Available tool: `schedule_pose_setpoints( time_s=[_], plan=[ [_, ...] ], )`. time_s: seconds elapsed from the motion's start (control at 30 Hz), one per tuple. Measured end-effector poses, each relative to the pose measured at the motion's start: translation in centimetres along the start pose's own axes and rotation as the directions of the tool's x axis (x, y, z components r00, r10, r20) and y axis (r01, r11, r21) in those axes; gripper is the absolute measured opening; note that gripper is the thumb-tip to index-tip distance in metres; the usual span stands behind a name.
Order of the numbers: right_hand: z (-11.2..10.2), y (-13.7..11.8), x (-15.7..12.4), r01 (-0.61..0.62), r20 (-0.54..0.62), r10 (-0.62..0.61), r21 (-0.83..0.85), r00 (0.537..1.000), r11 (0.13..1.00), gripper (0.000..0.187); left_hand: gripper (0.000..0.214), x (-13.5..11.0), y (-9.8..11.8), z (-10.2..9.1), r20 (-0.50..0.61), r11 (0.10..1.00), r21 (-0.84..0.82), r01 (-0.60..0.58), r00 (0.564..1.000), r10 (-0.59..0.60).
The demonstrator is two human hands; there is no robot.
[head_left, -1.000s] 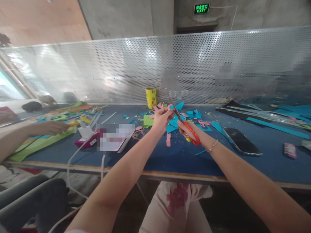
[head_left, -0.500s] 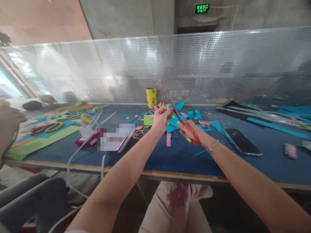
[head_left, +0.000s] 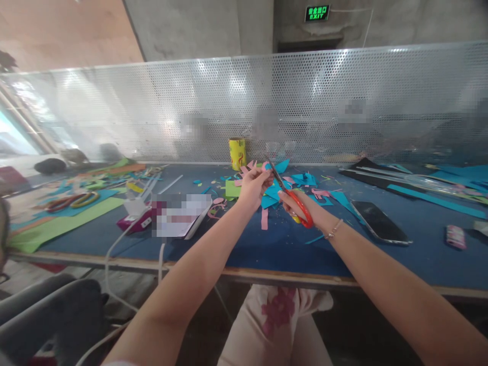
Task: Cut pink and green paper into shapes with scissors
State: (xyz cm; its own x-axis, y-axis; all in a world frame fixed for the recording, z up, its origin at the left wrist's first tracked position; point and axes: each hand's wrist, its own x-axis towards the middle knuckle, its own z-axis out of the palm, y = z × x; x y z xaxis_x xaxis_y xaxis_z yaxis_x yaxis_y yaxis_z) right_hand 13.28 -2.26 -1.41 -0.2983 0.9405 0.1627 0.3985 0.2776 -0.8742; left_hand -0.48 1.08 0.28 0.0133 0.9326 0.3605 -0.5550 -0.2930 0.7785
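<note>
My left hand point(head_left: 254, 186) is closed in a pinch, with a small piece of blue paper point(head_left: 268, 166) at its fingertips. Orange-red-handled scissors point(head_left: 304, 212) are gripped in my right hand point(head_left: 292, 202), their blades pointing up and away beside the blue paper. Whether the blades touch the paper I cannot tell. Under and behind both hands lie blue paper scraps point(head_left: 305, 179), a green piece point(head_left: 232, 189) and a pink strip point(head_left: 264, 219).
A yellow roll point(head_left: 238, 153) stands by the perforated metal screen point(head_left: 213, 112). To the right lies a black phone point(head_left: 379, 222). On the left are a purple-and-white power strip point(head_left: 139, 221), a blurred-out white object point(head_left: 192, 218) and another pair of scissors point(head_left: 86, 199). A person's legs point(head_left: 57, 310) show lower left.
My hands and the scissors stay almost in place, with only slight finger movement. At the far left, the neighbouring person's arm has drawn back toward the frame edge.
</note>
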Motion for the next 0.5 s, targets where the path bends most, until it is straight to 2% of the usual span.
schedule_pose_setpoints(
  time_s=[0.33,0.5],
  plan=[
    [0.07,-0.35,-0.24,-0.013,-0.004,0.014,0.035,1.000,0.999,0.045,0.013,0.05,-0.13,0.20,-0.032,0.994,-0.083,0.068,0.997,-0.071],
    [0.12,0.05,0.05,-0.001,0.012,0.000,0.067,1.000,0.998,0.044,0.012,0.12,-0.05,0.22,-0.033,0.993,-0.095,0.067,0.997,-0.070]
  ],
)
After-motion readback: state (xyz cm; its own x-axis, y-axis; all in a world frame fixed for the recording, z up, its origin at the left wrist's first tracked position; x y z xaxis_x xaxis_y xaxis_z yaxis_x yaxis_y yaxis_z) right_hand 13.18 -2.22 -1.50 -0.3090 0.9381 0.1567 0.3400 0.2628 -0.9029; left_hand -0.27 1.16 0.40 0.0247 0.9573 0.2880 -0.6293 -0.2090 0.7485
